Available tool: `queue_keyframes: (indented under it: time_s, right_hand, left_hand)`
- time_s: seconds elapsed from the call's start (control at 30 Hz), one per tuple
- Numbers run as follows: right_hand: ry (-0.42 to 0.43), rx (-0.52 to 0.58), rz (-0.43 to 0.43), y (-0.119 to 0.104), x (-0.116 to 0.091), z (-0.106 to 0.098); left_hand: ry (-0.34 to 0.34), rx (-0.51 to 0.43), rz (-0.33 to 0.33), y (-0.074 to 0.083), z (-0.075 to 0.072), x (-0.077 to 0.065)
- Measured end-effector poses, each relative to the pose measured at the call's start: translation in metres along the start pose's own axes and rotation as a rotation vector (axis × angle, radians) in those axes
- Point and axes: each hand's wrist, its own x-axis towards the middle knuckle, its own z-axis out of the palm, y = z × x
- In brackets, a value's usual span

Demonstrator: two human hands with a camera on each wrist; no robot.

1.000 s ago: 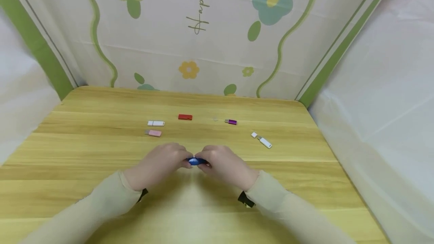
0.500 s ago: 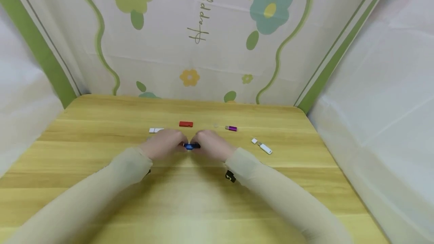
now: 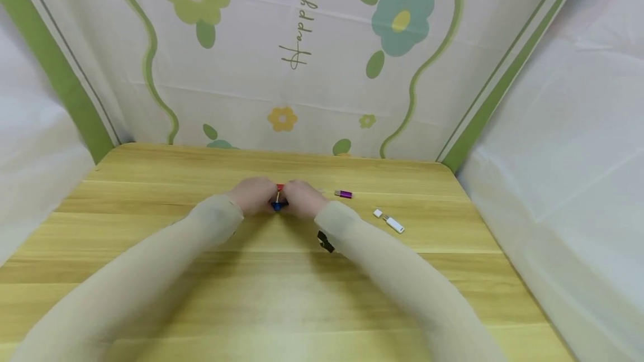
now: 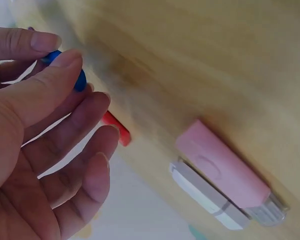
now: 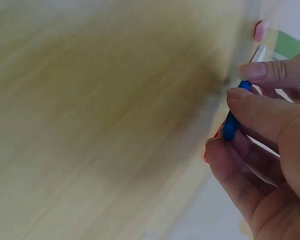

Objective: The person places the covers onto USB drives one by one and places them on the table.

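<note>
Both hands meet over the far middle of the table, pinching a small blue USB flash drive (image 3: 276, 206) between them. My left hand (image 3: 253, 195) has thumb and forefinger on one end, its other fingers loosely bent. From the other side, my right hand (image 3: 303, 199) pinches the drive, which shows as a blue oval (image 5: 235, 117) in the right wrist view. Just beyond the fingers lies a red USB drive (image 3: 280, 187), mostly hidden in the head view. In the left wrist view, a pink USB drive (image 4: 222, 167) with a clear cap rests beside a white one (image 4: 202, 190).
To the right on the wooden table (image 3: 312, 295) are a purple USB drive (image 3: 344, 194) and a white USB drive (image 3: 394, 224) with its white cap (image 3: 378, 213) off beside it. A flowered curtain (image 3: 231, 82) hangs behind the table's far edge.
Both hands have moved forward with the blue USB flash drive, from nearer the body to beside the red drive. The left arm now covers the pink and white drives in the head view.
</note>
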Motion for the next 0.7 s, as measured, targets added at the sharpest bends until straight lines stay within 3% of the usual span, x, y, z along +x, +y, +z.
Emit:
queue_keyframes:
  time_s: [0.4, 0.6, 0.7]
  right_hand:
    - [-0.033, 0.068, 0.072, 0.013, 0.020, 0.010]
    - [-0.052, 0.108, 0.112, 0.014, 0.020, 0.007]
    - [-0.051, 0.102, 0.127, 0.013, 0.019, 0.006]
  left_hand:
    - [-0.075, -0.021, -0.056, -0.013, -0.006, 0.017]
    - [-0.065, -0.018, -0.030, -0.011, -0.009, 0.016]
    - [-0.050, 0.036, -0.009, -0.007, -0.010, 0.017]
